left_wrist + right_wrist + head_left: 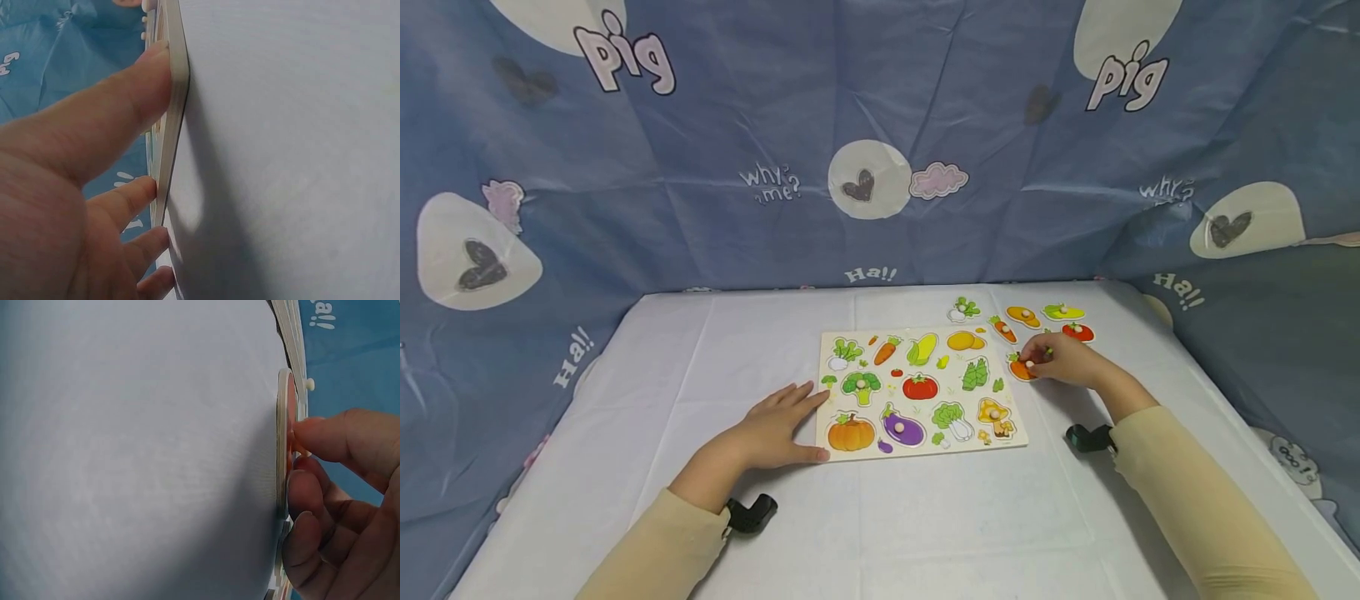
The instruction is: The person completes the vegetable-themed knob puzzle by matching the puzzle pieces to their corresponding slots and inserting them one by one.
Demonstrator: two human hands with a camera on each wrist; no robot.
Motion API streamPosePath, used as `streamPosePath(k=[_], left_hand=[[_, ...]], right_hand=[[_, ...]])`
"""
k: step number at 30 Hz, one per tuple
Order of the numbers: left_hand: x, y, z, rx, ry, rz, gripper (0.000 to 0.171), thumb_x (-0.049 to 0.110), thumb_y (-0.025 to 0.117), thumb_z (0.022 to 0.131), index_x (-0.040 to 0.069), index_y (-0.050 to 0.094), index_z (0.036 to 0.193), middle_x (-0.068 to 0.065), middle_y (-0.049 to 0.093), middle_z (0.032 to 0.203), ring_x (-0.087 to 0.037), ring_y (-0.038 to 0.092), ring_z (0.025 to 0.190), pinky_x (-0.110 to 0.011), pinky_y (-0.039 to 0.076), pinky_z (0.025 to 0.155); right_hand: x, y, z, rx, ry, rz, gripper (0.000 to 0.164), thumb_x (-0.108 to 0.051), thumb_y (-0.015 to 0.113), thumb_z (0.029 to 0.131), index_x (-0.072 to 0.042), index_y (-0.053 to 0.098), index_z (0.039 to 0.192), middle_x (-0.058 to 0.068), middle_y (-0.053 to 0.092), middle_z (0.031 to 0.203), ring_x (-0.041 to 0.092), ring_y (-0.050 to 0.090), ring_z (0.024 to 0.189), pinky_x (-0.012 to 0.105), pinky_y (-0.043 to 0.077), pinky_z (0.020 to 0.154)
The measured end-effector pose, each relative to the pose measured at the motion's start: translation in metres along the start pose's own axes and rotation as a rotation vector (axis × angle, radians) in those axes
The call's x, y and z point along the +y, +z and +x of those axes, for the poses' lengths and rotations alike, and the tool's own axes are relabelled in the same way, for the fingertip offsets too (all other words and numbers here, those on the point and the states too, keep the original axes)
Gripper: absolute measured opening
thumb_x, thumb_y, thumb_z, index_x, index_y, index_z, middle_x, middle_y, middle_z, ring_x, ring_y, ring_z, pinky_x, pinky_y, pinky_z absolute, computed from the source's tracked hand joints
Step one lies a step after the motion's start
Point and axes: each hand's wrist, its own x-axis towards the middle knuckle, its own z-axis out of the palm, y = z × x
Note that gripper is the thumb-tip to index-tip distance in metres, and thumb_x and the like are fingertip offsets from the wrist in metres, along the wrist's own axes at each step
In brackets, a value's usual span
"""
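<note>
The left hand spreads its fingers along the board, thumb by the near-left corner. The right hand, fingers bent, pinches the knob of an orange piece just off the board's right edge, partly hiding its picture. White cloth stretches before the board's near edge.

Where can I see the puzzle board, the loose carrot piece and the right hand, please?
Puzzle board (951,387), head view: bare pale surface.
Loose carrot piece (1005,332), head view: orange body.
Right hand (1062,358), head view: back of the hand.
</note>
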Motion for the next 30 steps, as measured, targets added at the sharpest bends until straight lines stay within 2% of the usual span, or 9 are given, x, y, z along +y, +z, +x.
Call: streamPosePath(k=[9, 15, 24, 30], left_hand=[[0.000, 0.001, 0.000, 0.006, 0.000, -0.005, 0.095, 0.058, 0.075, 0.081, 0.016, 0.036, 0.157, -0.017, 0.022, 0.164, -0.044, 0.016, 0.150, -0.066, 0.015, 0.116], [-0.001, 0.000, -0.001, 0.011, 0.005, -0.002, 0.095, 0.058, 0.075, 0.081, 0.016, 0.036, 0.157, -0.018, 0.023, 0.164, -0.045, 0.016, 0.149, -0.066, 0.015, 0.116], [0.002, -0.002, -0.002, 0.009, 0.005, -0.003, 0.095, 0.059, 0.075, 0.081, 0.016, 0.036, 0.157, -0.018, 0.023, 0.164, -0.045, 0.016, 0.149, -0.068, 0.016, 0.115], [0.002, -0.002, -0.002, 0.008, 0.002, -0.002, 0.095, 0.058, 0.075, 0.081, 0.016, 0.036, 0.157, -0.018, 0.023, 0.164, -0.045, 0.017, 0.149, -0.067, 0.016, 0.115]], right_hand=[[-0.001, -0.002, 0.005, -0.063, 0.014, -0.005, 0.010, 0.000, 0.070, 0.088, -0.004, 0.067, 0.097, 0.004, 0.057, 0.084, 0.021, 0.049, 0.079, 0.032, 0.042, 0.070], [-0.003, -0.005, 0.007, -0.097, 0.044, -0.017, 0.008, -0.002, 0.070, 0.089, -0.005, 0.067, 0.095, 0.005, 0.058, 0.086, 0.020, 0.050, 0.078, 0.031, 0.043, 0.068], [-0.006, -0.010, 0.003, -0.101, 0.074, -0.064, 0.006, -0.005, 0.070, 0.090, -0.008, 0.068, 0.095, 0.004, 0.060, 0.087, 0.021, 0.051, 0.079, 0.033, 0.043, 0.069], [-0.011, -0.011, -0.002, -0.092, 0.048, -0.082, 0.007, -0.005, 0.071, 0.090, -0.009, 0.069, 0.095, 0.004, 0.060, 0.087, 0.020, 0.051, 0.079, 0.033, 0.043, 0.068]])
